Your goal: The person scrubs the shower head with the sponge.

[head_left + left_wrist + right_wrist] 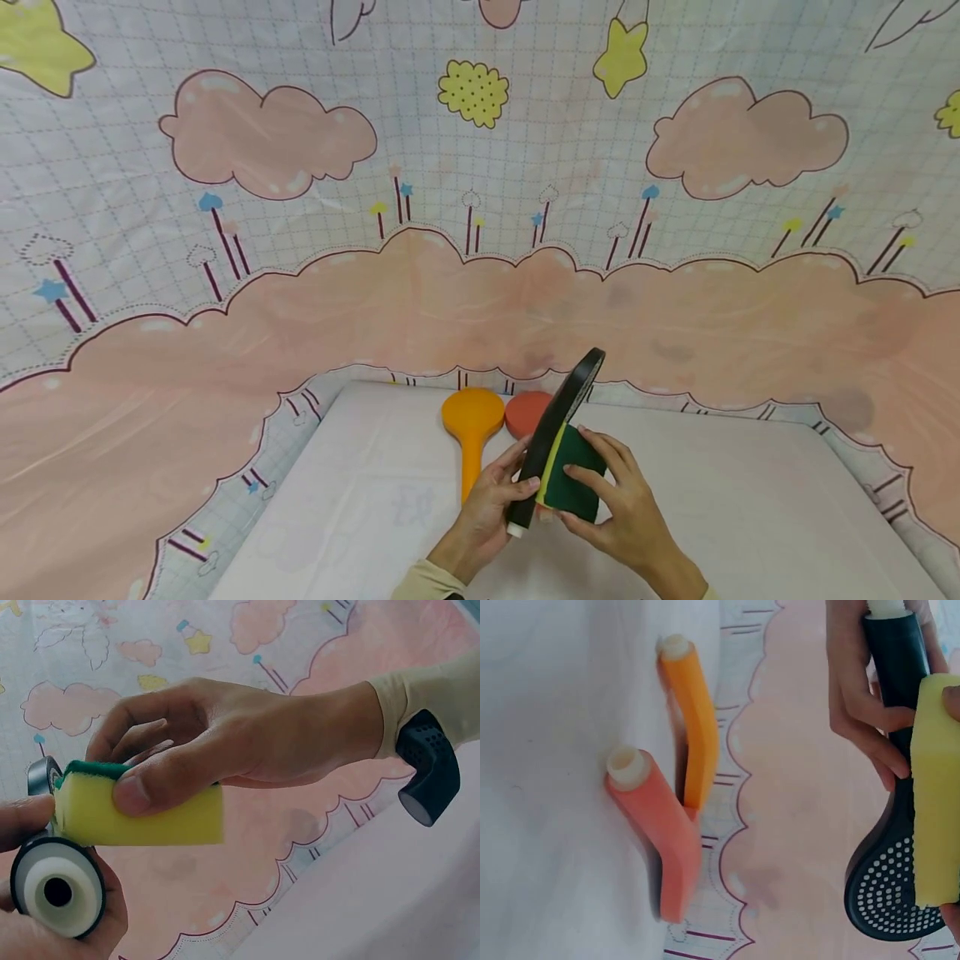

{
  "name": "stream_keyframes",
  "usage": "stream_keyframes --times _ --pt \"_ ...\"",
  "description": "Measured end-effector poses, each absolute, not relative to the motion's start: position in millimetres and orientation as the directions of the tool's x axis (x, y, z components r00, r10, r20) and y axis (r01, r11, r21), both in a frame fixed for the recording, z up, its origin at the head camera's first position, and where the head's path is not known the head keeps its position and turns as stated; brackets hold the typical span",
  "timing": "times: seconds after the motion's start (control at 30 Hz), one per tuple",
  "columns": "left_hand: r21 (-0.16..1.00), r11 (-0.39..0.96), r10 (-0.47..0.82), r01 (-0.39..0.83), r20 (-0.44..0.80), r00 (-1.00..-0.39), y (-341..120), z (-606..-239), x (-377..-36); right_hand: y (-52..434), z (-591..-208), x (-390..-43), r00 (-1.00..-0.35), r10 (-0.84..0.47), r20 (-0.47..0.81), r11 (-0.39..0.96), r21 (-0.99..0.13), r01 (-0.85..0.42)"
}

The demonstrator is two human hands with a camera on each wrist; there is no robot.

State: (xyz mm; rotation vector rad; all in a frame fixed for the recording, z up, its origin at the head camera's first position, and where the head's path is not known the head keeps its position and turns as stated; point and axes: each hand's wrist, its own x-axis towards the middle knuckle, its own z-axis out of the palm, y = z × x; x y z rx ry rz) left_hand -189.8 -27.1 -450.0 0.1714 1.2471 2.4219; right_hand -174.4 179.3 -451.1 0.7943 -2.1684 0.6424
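Head view: left hand (pixel 487 508) grips the handle of a black perforated plastic skimmer (pixel 558 429) raised above the white table (pixel 750 517); right hand (pixel 622 508) pinches a yellow-and-green sponge (pixel 573 475) against it. Left wrist view: thumb on the sponge's yellow foam. Right wrist view: orange plastic spoon (pixel 694 720) and red plastic spoon (pixel 660 825) lie touching on the table.

A white table (pixel 750 500) stands against a cartoon backdrop (pixel 480 250) of pink clouds and stars.

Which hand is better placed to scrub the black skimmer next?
Right. The right hand already pinches the sponge against the black skimmer, while the left hand grips its handle and steadies it.
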Motion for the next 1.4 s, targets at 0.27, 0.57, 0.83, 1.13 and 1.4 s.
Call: stream_keyframes --times 0.27,0.57,0.83,1.13,1.4 --pt "0.801 -0.52 0.446 -0.298 -0.044 -0.894 -27 -450 -192 175 -458 -172 -0.54 -0.345 0.768 0.647 -0.223 -0.73" --pt "0.804 -0.522 0.411 -0.285 -0.055 -0.91 -27 -452 -196 168 -463 -163 -0.546 -0.377 0.748 0.633 -0.223 -0.742" --pt "0.809 -0.525 0.389 -0.264 -0.048 -0.92 -26 -453 -196 160 -467 -156 -0.506 -0.427 0.75 0.594 -0.19 -0.782" --pt "0.797 -0.541 0.413 -0.269 -0.027 -0.911 -29 -454 -194 158 -464 -156 -0.483 -0.422 0.767 0.604 -0.16 -0.781" --pt "0.806 -0.523 0.432 -0.277 -0.03 -0.902 -32 -456 -191 162 -462 -159 -0.522 -0.406 0.75 0.637 -0.178 -0.75"
